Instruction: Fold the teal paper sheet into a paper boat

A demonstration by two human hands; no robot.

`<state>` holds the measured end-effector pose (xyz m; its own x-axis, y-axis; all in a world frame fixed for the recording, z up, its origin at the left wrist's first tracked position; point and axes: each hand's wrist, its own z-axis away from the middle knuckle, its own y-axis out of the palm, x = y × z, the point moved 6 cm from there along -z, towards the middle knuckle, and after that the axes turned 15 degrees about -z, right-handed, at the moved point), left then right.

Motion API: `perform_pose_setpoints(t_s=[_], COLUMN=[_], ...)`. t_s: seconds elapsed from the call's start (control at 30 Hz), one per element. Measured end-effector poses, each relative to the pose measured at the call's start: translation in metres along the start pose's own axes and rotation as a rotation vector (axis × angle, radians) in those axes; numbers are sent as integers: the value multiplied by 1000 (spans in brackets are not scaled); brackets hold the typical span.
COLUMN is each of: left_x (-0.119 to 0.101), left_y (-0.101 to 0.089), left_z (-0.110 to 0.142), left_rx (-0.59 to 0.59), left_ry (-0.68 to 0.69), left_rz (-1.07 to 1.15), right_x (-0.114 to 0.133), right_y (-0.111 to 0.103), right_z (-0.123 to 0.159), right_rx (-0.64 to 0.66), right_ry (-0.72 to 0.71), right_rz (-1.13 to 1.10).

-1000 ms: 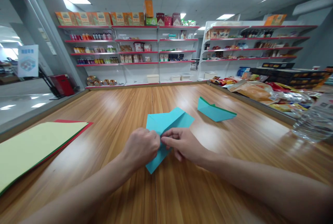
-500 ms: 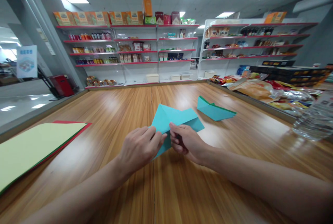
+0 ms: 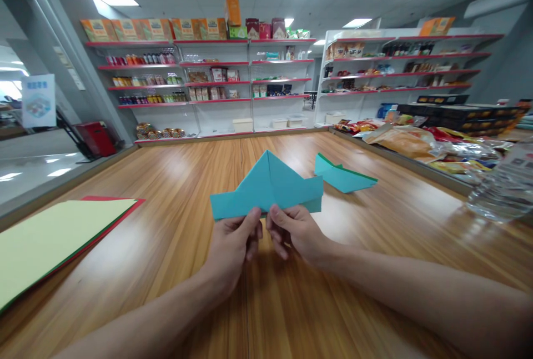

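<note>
Between my hands, a folded sheet of blue paper (image 3: 272,185) is held up with its peak at the top and a flat band along the bottom. My left hand (image 3: 238,237) pinches its lower edge just left of the middle, thumb in front. Close beside it, my right hand (image 3: 296,230) grips the same edge right of the middle. At the right end a second layer of the band hangs a little lower. Beyond, a folded blue paper boat (image 3: 345,176) with a green rim lies on the wooden table (image 3: 200,170).
A stack of coloured paper (image 3: 62,231), pale yellow on top, lies at the left. To the right stand a clear plastic bottle (image 3: 499,192) and many snack packets (image 3: 408,145). Shelves of goods (image 3: 216,81) line the back.
The blue paper has been turned from a slant to upright, peak on top. My left hand has shifted from its left side to its lower edge; both hands now pinch there.
</note>
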<state>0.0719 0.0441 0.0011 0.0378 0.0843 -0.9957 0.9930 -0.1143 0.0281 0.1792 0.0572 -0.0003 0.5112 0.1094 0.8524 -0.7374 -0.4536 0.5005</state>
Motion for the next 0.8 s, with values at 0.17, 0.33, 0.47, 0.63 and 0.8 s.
perform_pose_setpoints(t_s=[0.17, 0.33, 0.47, 0.63, 0.8], left_x=[-3, -3, -2, 1, 3], left_y=[-10, -8, -3, -3, -4], left_z=[-4, -6, -8, -9, -11], left_rx=[-83, -65, -1, 8, -3], left_ry=[46, 76, 59, 19, -25], left_rz=[35, 40, 42, 24, 64], right_x=[6, 3, -1, -2, -3], right_y=[-9, -9, -7, -10, -17], right_z=[-4, -3, -3, -3, -5], right_rx=[-97, -122, -143, -189, -243], right_ry=[-57, 31, 61, 62, 52], right_rz=[-95, -112, -102, -93, -110])
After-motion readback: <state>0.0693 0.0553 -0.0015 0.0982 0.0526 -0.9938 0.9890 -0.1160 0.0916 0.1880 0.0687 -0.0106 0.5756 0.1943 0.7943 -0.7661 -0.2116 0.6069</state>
